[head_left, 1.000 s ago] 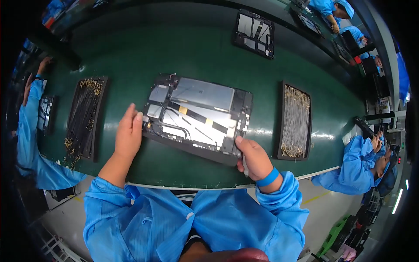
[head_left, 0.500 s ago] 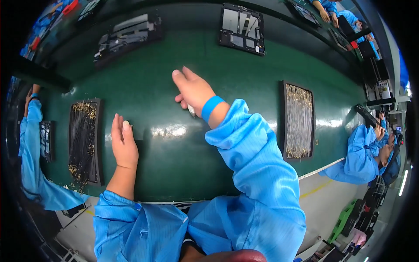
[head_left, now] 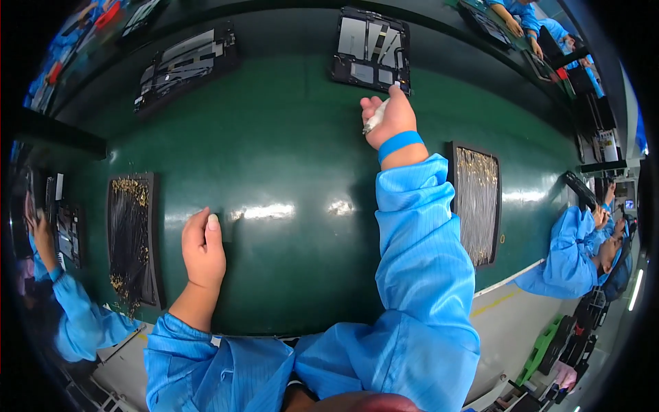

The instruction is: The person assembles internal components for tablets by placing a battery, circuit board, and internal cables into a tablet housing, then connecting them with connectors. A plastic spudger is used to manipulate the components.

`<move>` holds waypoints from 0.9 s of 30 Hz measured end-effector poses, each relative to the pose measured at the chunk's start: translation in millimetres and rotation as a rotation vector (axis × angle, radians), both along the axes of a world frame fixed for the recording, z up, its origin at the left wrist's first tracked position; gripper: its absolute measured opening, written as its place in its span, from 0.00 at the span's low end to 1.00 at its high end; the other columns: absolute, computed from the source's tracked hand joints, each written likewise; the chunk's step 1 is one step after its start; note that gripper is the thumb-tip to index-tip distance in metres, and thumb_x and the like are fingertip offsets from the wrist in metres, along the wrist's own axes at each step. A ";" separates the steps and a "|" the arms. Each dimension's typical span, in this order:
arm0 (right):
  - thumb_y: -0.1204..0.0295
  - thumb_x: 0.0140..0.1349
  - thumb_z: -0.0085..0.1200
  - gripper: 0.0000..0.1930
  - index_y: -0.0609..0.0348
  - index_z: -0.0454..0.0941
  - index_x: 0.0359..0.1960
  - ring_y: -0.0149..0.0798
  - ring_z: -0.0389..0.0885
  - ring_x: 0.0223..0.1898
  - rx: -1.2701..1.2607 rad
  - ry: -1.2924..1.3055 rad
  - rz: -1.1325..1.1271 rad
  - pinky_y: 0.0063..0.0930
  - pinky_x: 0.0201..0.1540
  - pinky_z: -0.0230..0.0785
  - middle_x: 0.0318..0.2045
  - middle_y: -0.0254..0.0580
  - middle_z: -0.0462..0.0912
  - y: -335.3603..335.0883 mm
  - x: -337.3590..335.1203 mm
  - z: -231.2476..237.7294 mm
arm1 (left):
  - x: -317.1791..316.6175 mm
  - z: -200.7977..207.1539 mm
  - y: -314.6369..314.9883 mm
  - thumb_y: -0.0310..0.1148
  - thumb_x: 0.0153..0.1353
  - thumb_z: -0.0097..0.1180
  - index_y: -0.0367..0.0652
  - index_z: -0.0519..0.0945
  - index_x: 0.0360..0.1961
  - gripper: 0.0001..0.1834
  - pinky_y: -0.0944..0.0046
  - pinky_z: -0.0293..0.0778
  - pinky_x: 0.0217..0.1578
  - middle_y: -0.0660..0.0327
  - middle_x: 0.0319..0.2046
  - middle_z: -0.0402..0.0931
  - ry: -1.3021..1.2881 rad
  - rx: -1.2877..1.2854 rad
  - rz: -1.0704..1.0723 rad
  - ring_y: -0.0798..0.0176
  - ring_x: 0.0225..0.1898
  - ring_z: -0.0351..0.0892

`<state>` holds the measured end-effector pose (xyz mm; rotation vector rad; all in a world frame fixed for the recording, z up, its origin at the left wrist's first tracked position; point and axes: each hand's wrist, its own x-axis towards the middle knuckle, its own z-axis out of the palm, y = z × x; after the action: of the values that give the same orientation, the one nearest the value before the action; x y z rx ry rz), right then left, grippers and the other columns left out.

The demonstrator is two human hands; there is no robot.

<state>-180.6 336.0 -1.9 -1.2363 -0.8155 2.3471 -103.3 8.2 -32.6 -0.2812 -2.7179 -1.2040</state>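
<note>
My right hand (head_left: 394, 122), with a blue wristband, reaches to the far side of the green work surface. Its fingers curl round a small crumpled white thing (head_left: 376, 118) whose kind I cannot make out. The thumb is at the near edge of an opened flat electronic device (head_left: 371, 51) with silver plates and black parts; whether they touch I cannot tell. My left hand (head_left: 204, 250) rests nearer to me, empty, its fingers loosely bent and the thumb apart. Left of it lies a black tray (head_left: 156, 233) of thin black cables with gold ends (head_left: 127, 226).
A second opened device (head_left: 182, 65) lies at the far left. On the right stands a dark tray (head_left: 495, 206) of grey cables with gold ends (head_left: 475, 206). Co-workers in blue sleeves sit at left (head_left: 82, 309) and right (head_left: 573, 254). A dark raised edge runs along the back.
My right hand has moved right and away from me, up to the device, with the white thing in it. The left hand's fingers have bent more. The left co-worker's arm has shifted.
</note>
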 end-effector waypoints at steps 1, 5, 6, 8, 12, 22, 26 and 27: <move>0.60 0.56 0.41 0.16 0.57 0.60 0.40 0.37 0.70 0.24 -0.026 0.022 -0.078 0.23 0.17 0.61 0.35 0.42 0.64 3.0 -4.5 -1.9 | 0.3 1.8 2.5 0.31 0.54 0.46 0.32 0.69 0.40 0.15 0.66 0.64 0.39 0.53 0.35 0.69 -0.021 0.025 0.002 0.60 0.36 0.69; 0.58 0.56 0.42 0.15 0.57 0.62 0.35 0.35 0.69 0.24 -0.089 0.093 -0.179 0.21 0.17 0.60 0.29 0.39 0.64 12.5 -25.8 -8.2 | 5.0 -1.5 0.9 0.30 0.53 0.46 0.32 0.69 0.40 0.14 0.65 0.65 0.38 0.53 0.35 0.69 -0.016 0.112 0.042 0.59 0.36 0.69; 0.58 0.56 0.42 0.15 0.57 0.62 0.35 0.35 0.69 0.24 -0.096 0.090 -0.171 0.21 0.17 0.60 0.29 0.39 0.64 12.5 -29.7 -9.1 | 3.8 -0.4 0.5 0.30 0.53 0.46 0.32 0.69 0.40 0.14 0.65 0.65 0.38 0.53 0.35 0.69 -0.017 0.105 0.051 0.59 0.36 0.69; 0.58 0.55 0.44 0.15 0.57 0.62 0.35 0.33 0.67 0.22 -0.087 0.115 -0.199 0.20 0.17 0.60 0.29 0.38 0.64 14.8 -31.8 -8.6 | 2.8 3.3 0.3 0.30 0.53 0.46 0.32 0.69 0.40 0.15 0.65 0.65 0.38 0.52 0.34 0.69 -0.010 0.058 -0.001 0.59 0.36 0.69; 0.60 0.55 0.45 0.11 0.54 0.63 0.28 0.30 0.66 0.20 -0.108 0.012 -0.003 0.18 0.14 0.59 0.23 0.34 0.68 15.9 -26.8 -8.6 | 4.0 4.9 2.4 0.31 0.53 0.46 0.31 0.68 0.40 0.16 0.65 0.65 0.38 0.52 0.34 0.69 0.008 0.007 -0.025 0.58 0.36 0.69; 0.56 0.53 0.45 0.17 0.59 0.67 0.32 0.28 0.68 0.17 -0.105 0.026 0.973 0.20 0.12 0.60 0.26 0.37 0.70 -138.2 153.5 29.5 | 18.6 34.5 51.8 0.41 0.58 0.41 0.38 0.62 0.47 0.20 0.62 0.69 0.39 0.54 0.39 0.70 -1.050 1.370 -0.025 0.61 0.36 0.72; 0.56 0.53 0.48 0.22 0.61 0.67 0.43 0.27 0.69 0.21 0.079 0.042 1.263 0.18 0.22 0.64 0.26 0.36 0.71 -147.5 203.0 21.1 | 41.7 52.9 54.3 0.34 0.58 0.41 0.35 0.62 0.47 0.18 0.61 0.69 0.41 0.55 0.42 0.68 -0.877 1.195 -0.118 0.61 0.42 0.71; 0.55 0.53 0.48 0.25 0.64 0.67 0.44 0.30 0.71 0.26 0.284 0.116 1.319 0.21 0.28 0.65 0.28 0.39 0.73 -148.2 214.0 13.5 | 43.3 56.2 51.3 0.34 0.57 0.42 0.35 0.62 0.47 0.18 0.63 0.69 0.40 0.55 0.42 0.69 -0.846 1.140 -0.135 0.61 0.41 0.71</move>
<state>33.5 187.8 11.5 -0.3765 -2.3120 2.9098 -60.0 59.5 23.5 0.2655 -1.9160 -3.1390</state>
